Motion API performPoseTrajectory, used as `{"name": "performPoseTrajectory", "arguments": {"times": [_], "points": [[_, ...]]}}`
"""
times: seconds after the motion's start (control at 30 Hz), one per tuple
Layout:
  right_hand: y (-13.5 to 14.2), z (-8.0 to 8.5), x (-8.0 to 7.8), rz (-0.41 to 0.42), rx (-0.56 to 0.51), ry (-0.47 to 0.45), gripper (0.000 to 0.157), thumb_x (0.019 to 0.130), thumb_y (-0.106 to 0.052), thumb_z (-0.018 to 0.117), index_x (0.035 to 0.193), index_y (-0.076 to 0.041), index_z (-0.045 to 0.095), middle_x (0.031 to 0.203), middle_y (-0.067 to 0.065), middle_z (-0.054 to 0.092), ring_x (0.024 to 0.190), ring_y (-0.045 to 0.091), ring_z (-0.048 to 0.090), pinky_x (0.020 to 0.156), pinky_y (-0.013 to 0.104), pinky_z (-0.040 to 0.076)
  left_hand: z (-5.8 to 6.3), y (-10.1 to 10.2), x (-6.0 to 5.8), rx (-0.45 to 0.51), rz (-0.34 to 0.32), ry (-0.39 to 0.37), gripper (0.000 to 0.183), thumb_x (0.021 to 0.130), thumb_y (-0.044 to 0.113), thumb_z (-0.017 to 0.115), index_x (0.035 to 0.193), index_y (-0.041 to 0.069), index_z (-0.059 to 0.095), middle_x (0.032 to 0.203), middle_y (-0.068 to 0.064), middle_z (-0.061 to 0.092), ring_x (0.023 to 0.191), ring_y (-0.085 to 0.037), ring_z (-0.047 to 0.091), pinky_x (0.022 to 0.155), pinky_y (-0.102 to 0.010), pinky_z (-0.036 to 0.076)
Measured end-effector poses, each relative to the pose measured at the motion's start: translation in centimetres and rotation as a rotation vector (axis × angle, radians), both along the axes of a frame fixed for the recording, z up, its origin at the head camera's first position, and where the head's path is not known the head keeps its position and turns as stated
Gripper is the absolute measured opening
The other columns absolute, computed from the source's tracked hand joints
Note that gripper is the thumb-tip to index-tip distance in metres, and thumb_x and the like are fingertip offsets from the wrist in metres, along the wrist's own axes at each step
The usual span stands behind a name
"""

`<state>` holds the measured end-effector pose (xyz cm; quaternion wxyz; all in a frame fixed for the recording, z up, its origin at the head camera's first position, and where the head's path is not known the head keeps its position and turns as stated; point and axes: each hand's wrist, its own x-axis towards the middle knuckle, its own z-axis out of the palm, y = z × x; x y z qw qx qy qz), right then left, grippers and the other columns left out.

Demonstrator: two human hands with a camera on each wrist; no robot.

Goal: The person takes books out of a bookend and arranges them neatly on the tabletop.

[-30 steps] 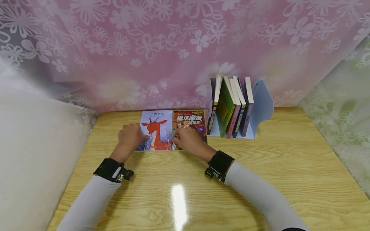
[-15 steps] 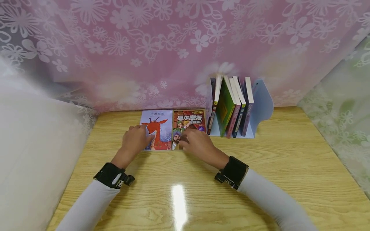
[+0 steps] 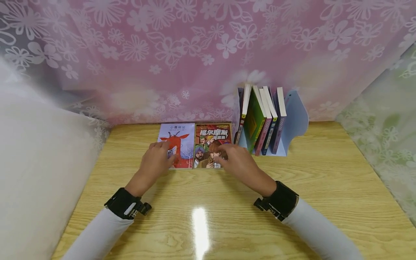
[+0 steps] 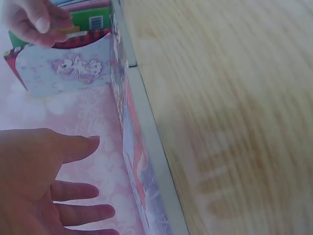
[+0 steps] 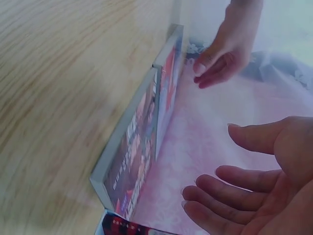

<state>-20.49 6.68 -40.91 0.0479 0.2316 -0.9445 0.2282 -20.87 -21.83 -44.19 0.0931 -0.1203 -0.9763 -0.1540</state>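
Two books lie flat side by side at the back of the wooden table: one with a red deer cover (image 3: 185,144), one with a detective cover (image 3: 202,142). My left hand (image 3: 155,159) is over the deer book's left part and hides some of it. In the left wrist view its fingers (image 4: 83,191) are loosely spread, apart from the book, holding nothing. My right hand (image 3: 242,162) is above the lower right corner of the detective book. Its relaxed fingers (image 5: 230,196) hold nothing in the right wrist view, with a gap between them and the book.
To the right of the flat books stands a light blue bookend rack (image 3: 295,122) with several upright books, among them a leaning green book (image 3: 254,124). A pink floral curtain (image 3: 182,65) hangs behind the wooden table (image 3: 325,180).
My right hand has moved rightward from the detective book's left edge to its right side, uncovering the cover. My left hand has shifted slightly right. Both books lie where they were.
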Motion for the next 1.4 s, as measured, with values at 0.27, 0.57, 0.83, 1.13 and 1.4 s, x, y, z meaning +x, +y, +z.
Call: {"name": "performPoseTrajectory", "arguments": {"times": [0.27,0.57,0.83,1.13,1.4], "points": [[2.4,1.3,0.8,-0.045,-0.017,0.068,0.039,0.087,-0.032,0.069,0.115,-0.005,0.065,0.109,0.013,0.067,0.085,0.025,0.065,0.07,0.043,0.055,0.0,1.1,0.6,-0.007,-0.076,0.064,0.05,0.084,0.03,0.072,0.116,-0.005,0.057,0.113,-0.023,0.062,0.111,-0.041,0.05,0.095,-0.051,0.043],[4.5,2.5,0.6,-0.096,-0.029,0.11,0.038,0.086,-0.027,0.071,0.114,-0.001,0.065,0.107,0.015,0.068,0.091,0.029,0.065,0.074,0.046,0.054,-0.1,2.0,1.0,-0.019,-0.103,0.085,0.056,0.083,0.029,0.072,0.122,-0.006,0.054,0.118,-0.025,0.059,0.113,-0.042,0.049,0.097,-0.05,0.042],[6.9,3.9,0.3,-0.156,-0.06,0.13,0.029,0.086,-0.021,0.07,0.107,-0.002,0.067,0.085,0.012,0.069,0.068,0.021,0.061,0.057,0.039,0.05,0.0,2.5,1.4,-0.04,-0.163,0.14,0.056,0.082,0.028,0.074,0.121,-0.006,0.055,0.113,-0.024,0.061,0.11,-0.039,0.051,0.099,-0.048,0.04],[9.1,5.1,0.5,-0.199,-0.08,0.122,0.026,0.087,-0.02,0.068,0.105,-0.001,0.067,0.084,0.013,0.069,0.058,0.02,0.057,0.047,0.037,0.045,0.2,3.1,1.6,-0.035,-0.181,0.123,0.054,0.084,0.028,0.072,0.123,-0.006,0.054,0.115,-0.023,0.06,0.111,-0.039,0.049,0.099,-0.047,0.04],[11.1,6.0,0.4,-0.248,-0.032,0.102,0.028,0.089,-0.019,0.064,0.108,0.002,0.066,0.092,0.019,0.07,0.07,0.028,0.063,0.053,0.043,0.05,0.7,3.6,2.1,-0.043,-0.19,0.089,0.056,0.084,0.027,0.072,0.125,-0.005,0.052,0.119,-0.023,0.058,0.115,-0.038,0.048,0.1,-0.048,0.04]]}}
